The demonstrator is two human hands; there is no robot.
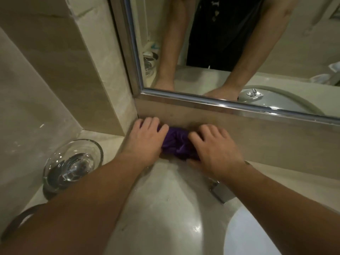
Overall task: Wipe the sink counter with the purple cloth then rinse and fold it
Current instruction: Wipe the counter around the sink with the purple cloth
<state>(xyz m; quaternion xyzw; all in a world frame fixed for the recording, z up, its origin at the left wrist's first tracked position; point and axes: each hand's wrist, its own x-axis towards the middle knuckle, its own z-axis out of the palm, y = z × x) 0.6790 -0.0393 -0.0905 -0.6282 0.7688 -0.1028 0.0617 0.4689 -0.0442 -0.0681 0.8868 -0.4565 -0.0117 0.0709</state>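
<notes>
Head view, reading from the left: I see a glass dish (72, 163) standing on the corner of the surface (114, 142), well clear of where I am working. Next comes my left hand (145, 142), laid on the left end of the purple cloth (176, 144), fingers (154, 124) spread and fairly straight, pressing down rather than grasping. The cloth itself is bunched into a crumpled strip at the very back of the surface, tight against the low ledge under the mirror (239, 43). My right hand (217, 151) covers its right end, fingers lightly bent over the folds; I judge it is pressing as well, though I cannot tell whether the thumb, tucked below, pinches the fabric.

As for progress, I judge the wiping is under way and not finished: the cloth is in the back strip behind the basin, and water beads show on the basin rim (165, 196) nearer to me. Rinsing and folding are both left, since the cloth is crumpled and no water runs that I can see.

Further right, a chrome fitting (219, 193) pokes out from under my right forearm; I take it for the tap, and it stands in the path of any sweep rightwards along the back. The white bowl of the sink (248, 234) opens at lower right.
</notes>
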